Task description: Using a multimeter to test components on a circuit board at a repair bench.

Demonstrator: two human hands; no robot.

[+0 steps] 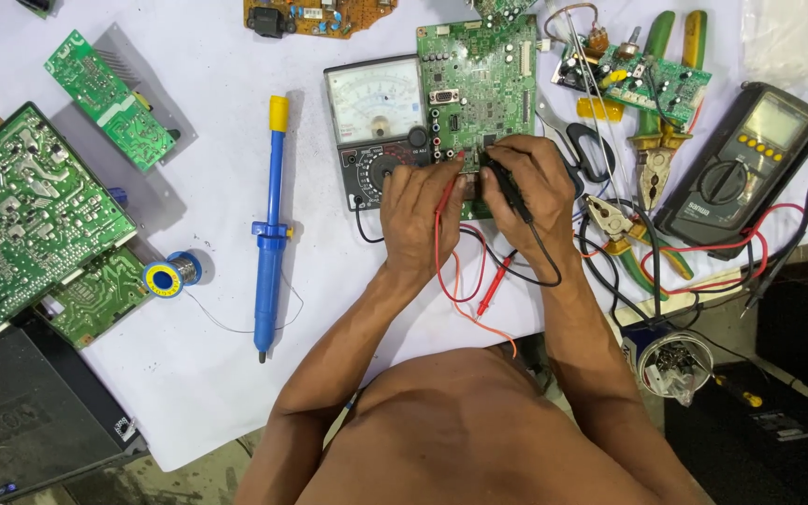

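Note:
A green circuit board [479,79] lies on the white table cover, partly over an analog multimeter [376,122] with a black dial. My left hand [420,210] holds a red test probe [448,192] against the board's near edge. My right hand [530,182] grips a black test probe [502,182], its tip also at that near edge. Red and black leads [479,271] loop down from both hands toward my body.
A blue desoldering pump [270,229] and a solder spool [165,278] lie to the left, beside several green boards [25,220]. To the right are scissors [582,150], pliers [652,140], a small board [647,79], a dark digital multimeter [741,168] and a round tin [673,363].

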